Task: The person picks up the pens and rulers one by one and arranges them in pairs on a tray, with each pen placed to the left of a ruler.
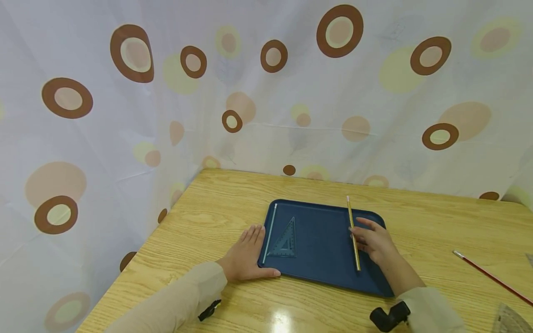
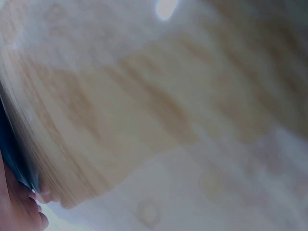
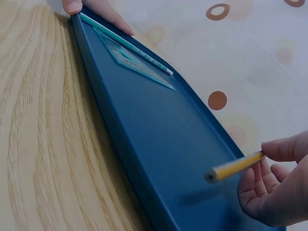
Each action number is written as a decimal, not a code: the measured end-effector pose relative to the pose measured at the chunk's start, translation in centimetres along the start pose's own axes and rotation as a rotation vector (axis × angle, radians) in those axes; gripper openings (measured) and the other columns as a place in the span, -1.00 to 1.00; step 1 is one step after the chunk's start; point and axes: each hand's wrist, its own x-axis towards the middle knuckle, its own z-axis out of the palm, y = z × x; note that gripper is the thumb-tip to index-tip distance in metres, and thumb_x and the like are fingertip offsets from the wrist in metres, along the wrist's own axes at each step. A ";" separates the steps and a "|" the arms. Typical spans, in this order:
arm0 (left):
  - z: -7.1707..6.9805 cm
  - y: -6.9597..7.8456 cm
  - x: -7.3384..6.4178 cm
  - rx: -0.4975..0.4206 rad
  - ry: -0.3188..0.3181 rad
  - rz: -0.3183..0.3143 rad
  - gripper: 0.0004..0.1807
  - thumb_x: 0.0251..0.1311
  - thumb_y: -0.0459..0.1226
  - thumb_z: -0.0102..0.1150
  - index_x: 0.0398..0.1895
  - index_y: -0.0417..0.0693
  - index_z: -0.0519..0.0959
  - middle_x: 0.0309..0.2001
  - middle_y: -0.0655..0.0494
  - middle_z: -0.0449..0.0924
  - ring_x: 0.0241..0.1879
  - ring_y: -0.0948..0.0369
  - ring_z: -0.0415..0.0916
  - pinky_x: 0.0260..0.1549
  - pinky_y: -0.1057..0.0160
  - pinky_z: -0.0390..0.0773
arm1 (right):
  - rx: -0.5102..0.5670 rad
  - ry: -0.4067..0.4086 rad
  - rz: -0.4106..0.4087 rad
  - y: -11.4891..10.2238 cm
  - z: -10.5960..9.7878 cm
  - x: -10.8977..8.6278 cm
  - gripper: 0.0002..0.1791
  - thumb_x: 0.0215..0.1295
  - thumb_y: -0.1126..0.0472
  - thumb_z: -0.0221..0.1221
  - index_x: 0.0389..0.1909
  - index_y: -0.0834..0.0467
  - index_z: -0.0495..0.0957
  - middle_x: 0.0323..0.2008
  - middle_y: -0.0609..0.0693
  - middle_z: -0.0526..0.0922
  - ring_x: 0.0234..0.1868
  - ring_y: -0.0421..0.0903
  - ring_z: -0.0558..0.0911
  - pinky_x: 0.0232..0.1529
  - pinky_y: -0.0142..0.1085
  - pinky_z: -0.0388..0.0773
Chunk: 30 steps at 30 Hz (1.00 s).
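I observe the right hand (image 1: 376, 245) pinching the yellow pencil (image 1: 356, 253) above the right side of the tray (image 1: 322, 240), left hand (image 1: 245, 258) straight-fingered at its left edge; step judged placement, next requiring level lowering.

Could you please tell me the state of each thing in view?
Tray, face up on the table
Yellow pencil, held above the tray
Green pencil, lying in the tray
Set square, flat in the tray
Red pencil, on the table, cut off
Apparent protractor, cut off
Left grip, fingers straight at the tray's edge
Right grip, pinching the yellow pencil
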 end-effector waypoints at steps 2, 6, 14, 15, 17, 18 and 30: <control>0.0 0.0 0.0 -0.004 0.001 0.001 0.21 0.02 0.42 -0.11 0.44 -0.32 -0.17 0.46 -0.24 -0.20 0.46 -0.08 -0.25 0.41 0.01 -0.07 | 0.009 -0.005 0.001 0.0 0.1 0.0 -0.20 0.28 0.33 0.09 0.44 0.26 -0.12 -0.55 -0.27 0.56 -0.51 -0.35 0.54 -0.39 -0.47 0.51; 0.1 0.0 0.1 -0.003 0.003 0.004 0.22 0.02 0.43 -0.12 0.44 -0.32 -0.17 0.46 -0.25 -0.19 0.46 -0.09 -0.25 0.41 0.00 -0.07 | 0.020 -0.026 0.001 0.1 0.3 0.1 -0.20 0.29 0.33 0.09 0.44 0.24 -0.14 -0.54 -0.25 0.58 -0.51 -0.34 0.55 -0.38 -0.46 0.53; 0.4 -0.2 0.1 0.008 0.007 0.008 0.23 0.00 0.46 -0.17 0.44 -0.31 -0.17 0.46 -0.25 -0.18 0.46 -0.08 -0.24 0.40 0.00 -0.05 | 0.005 -0.044 0.004 -0.1 0.6 0.0 -0.20 0.30 0.31 0.07 0.45 0.22 -0.15 -0.48 -0.26 0.58 -0.47 -0.32 0.55 -0.36 -0.43 0.53; 0.4 -0.2 0.2 0.008 0.007 0.008 0.23 0.00 0.46 -0.17 0.44 -0.31 -0.17 0.46 -0.25 -0.18 0.46 -0.08 -0.24 0.40 0.00 -0.05 | 0.008 -0.043 0.003 -0.1 0.6 0.0 -0.20 0.30 0.32 0.07 0.45 0.22 -0.15 -0.48 -0.26 0.58 -0.47 -0.32 0.56 -0.36 -0.43 0.53; 0.4 -0.2 0.2 0.010 0.006 0.005 0.23 0.01 0.46 -0.16 0.44 -0.31 -0.17 0.46 -0.24 -0.18 0.46 -0.08 -0.24 0.40 0.01 -0.05 | 0.012 -0.042 0.003 -0.1 0.7 0.1 -0.20 0.30 0.32 0.08 0.45 0.22 -0.14 -0.48 -0.26 0.59 -0.47 -0.32 0.56 -0.35 -0.43 0.54; 0.4 -0.2 0.2 0.010 0.005 0.004 0.22 0.01 0.45 -0.16 0.44 -0.31 -0.17 0.46 -0.24 -0.18 0.46 -0.08 -0.24 0.40 0.01 -0.05 | 0.013 -0.041 0.003 -0.1 0.8 0.1 -0.20 0.29 0.32 0.08 0.45 0.22 -0.14 -0.48 -0.26 0.59 -0.47 -0.31 0.57 -0.35 -0.43 0.55; 0.3 -0.1 0.2 0.004 -0.002 -0.007 0.23 0.00 0.46 -0.15 0.44 -0.30 -0.19 0.46 -0.23 -0.21 0.47 -0.07 -0.26 0.40 0.00 -0.06 | 0.002 -0.051 -0.009 -0.2 1.6 0.4 -0.22 0.28 0.36 0.08 0.43 0.24 -0.10 -0.50 -0.23 0.59 -0.47 -0.31 0.57 -0.35 -0.43 0.57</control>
